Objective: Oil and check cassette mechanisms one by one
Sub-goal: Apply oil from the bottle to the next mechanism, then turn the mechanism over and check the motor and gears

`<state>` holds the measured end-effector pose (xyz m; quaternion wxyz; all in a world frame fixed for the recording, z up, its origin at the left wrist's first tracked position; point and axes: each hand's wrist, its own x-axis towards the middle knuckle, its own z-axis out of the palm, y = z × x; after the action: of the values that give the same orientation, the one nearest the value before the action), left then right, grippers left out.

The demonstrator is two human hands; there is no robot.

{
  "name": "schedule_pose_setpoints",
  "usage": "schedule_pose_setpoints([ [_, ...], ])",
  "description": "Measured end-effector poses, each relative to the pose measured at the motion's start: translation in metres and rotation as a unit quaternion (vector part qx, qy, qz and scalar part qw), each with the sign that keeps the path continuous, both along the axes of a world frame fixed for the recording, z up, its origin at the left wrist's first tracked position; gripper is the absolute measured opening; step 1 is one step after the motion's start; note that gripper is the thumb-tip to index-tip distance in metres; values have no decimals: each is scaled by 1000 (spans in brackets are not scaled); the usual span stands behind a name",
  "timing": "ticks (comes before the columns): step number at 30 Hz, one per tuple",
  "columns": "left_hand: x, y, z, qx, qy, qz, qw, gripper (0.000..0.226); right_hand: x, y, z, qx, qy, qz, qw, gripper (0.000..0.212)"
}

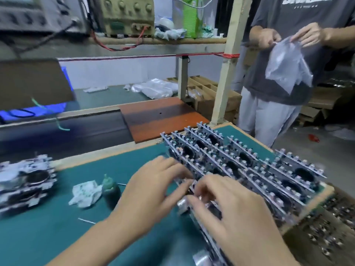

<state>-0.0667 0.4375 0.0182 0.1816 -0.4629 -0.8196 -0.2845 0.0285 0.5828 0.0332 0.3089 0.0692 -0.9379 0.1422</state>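
Two groups of mechanisms frame your work, which suggests a flow from right to left. On the left, a small stack (25, 181) sits near the tabletop (48, 237) edge, probably units already dealt with. Just right of it, the crumpled tissue (86, 192) and green oil bottle (110, 186) lie close by, handy for oiling and wiping. Your left hand (149, 191) reaches palm down, its fingers (172, 167) spread and touching the near end of the upright rows (240, 166), steadying them rather than gripping. Your right hand (226, 206) comes in from lower right, wrist raised, its fingers (194, 200) curled onto one blurred mechanism (184, 205) at the front; whether the grip is closed, I cannot tell. A second person (288, 73) stands beyond, holding a plastic bag (286, 68).
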Motion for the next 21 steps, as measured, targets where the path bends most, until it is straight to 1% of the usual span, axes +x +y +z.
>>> schedule_pose_setpoints([
  [2, 14, -55, -15, 8, -65, 81, 995, 17, -9, -52, -16, -17, 6, 71, 997, 23],
  [4, 27, -106, -34, 12, -131, 173, 976, 18, -17, -104, -33, -25, -46, 131, 990, 25],
  [6, 37, -156, -56, 19, -175, 271, 946, 20, -26, -154, -45, -12, -105, 181, 978, 27],
  [7, 42, -181, -65, 21, -194, 316, 928, 14, -31, -178, -49, 6, -133, 204, 970, 27],
  [8, 47, -206, -73, 24, -209, 358, 910, 4, -37, -203, -53, 26, -157, 242, 957, 24],
  [9, 53, -231, -79, 29, -218, 398, 891, 4, -43, -228, -58, 30, -178, 293, 939, 25],
  [10, 59, -255, -85, 34, -222, 435, 872, 8, -47, -252, -64, 25, -201, 343, 917, 27],
  [11, 66, -279, -89, 36, -223, 471, 852, 12, -50, -276, -67, 36, -222, 384, 896, 27],
  [13, 79, -319, -92, 23, -221, 530, 818, 23, -53, -322, -72, 58, -224, 426, 875, 26],
  [14, 87, -338, -90, 17, -211, 551, 807, 26, -53, -343, -72, 63, -223, 443, 866, 26],
  [15, 95, -355, -87, 11, -191, 564, 803, 28, -53, -363, -73, 59, -223, 460, 857, 26],
  [17, 109, -388, -80, -11, -119, 582, 804, 26, -51, -400, -75, 44, -229, 490, 840, 25],
  [19, 122, -420, -70, -25, -70, 626, 776, 25, -49, -436, -75, 21, -238, 511, 825, 23],
  [21, 131, -452, -58, -42, -40, 674, 736, 35, -49, -472, -75, 12, -242, 527, 814, 23],
])
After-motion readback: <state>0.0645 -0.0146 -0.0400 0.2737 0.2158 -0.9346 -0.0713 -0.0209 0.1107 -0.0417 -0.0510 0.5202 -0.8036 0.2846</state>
